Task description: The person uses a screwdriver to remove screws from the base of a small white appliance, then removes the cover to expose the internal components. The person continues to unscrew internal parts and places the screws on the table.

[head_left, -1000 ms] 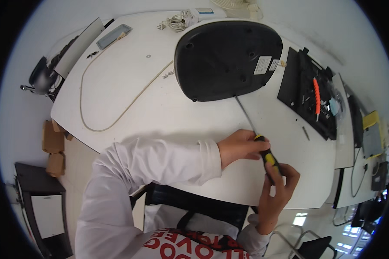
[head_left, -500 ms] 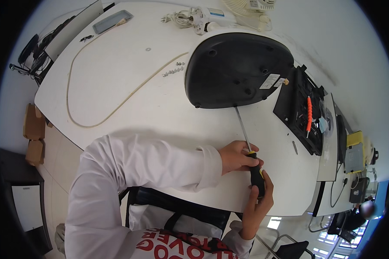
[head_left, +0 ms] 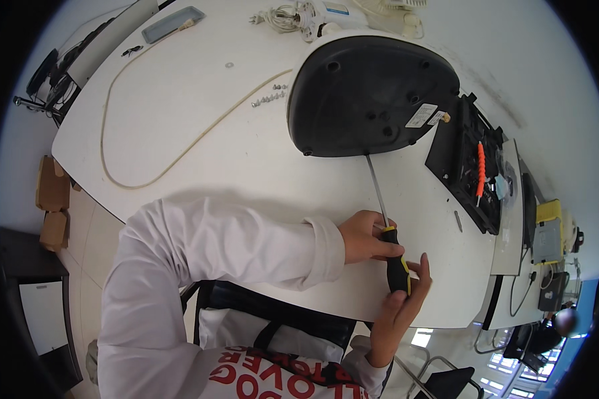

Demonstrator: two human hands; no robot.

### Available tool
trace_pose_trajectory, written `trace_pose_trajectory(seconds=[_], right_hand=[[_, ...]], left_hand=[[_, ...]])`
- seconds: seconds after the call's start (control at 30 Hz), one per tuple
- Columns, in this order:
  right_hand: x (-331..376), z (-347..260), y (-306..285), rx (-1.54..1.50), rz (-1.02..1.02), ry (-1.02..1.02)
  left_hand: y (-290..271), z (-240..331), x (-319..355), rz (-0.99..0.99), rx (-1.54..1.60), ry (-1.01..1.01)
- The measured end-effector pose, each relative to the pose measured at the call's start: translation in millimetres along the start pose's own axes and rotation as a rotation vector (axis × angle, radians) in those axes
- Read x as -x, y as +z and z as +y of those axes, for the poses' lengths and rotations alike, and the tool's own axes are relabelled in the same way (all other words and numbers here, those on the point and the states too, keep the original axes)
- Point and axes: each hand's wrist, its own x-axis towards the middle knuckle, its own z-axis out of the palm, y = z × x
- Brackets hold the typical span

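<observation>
A screwdriver with a black and yellow handle and a long metal shaft points away from me. My left hand pinches it where the handle meets the shaft. Around the rear of the handle, my right hand has its thumb on one side and its fingers on the other. The shaft's far end meets the near edge of a white appliance's black underside, which is tipped up toward me. Whether the tip sits in a hole there is hidden. A cream power cord loops across the table left of the appliance.
Several screws and a washer lie left of the appliance. To the right are an open black tool case with an orange-handled tool and a small bit. A grey tray and a white motor unit stand farther back.
My right hand has rolled slightly on the handle, its fingers now more stretched. The left hand keeps its grip. The whole view has shifted a little.
</observation>
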Motion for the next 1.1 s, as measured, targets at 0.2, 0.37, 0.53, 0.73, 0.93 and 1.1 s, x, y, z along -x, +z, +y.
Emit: trace_pose_trajectory(seconds=[0.2, 0.37, 0.53, 0.73, 0.93, 1.1], right_hand=[[3, 1, 1, -0.095, 0.020, 0.156], [-1, 3, 5, -0.127, 0.124, 0.022], [-1, 12, 5, -0.080, 0.130, -0.120], [1, 7, -14, -0.282, -0.080, 0.403], [3, 11, -5, -0.139, 0.052, 0.031], [-1, 20, -6, 0.046, 0.040, -0.233]], left_hand=[[2, 0, 1, -0.039, 0.129, 0.012], [7, 17, 7, 0.008, 0.026, -0.127], [2, 9, 1, -0.069, 0.024, -0.078], [1, 6, 2, -0.032, 0.110, -0.064], [13, 15, 13, 0.049, 0.083, -0.132], [5, 10, 5, -0.082, 0.029, -0.160]])
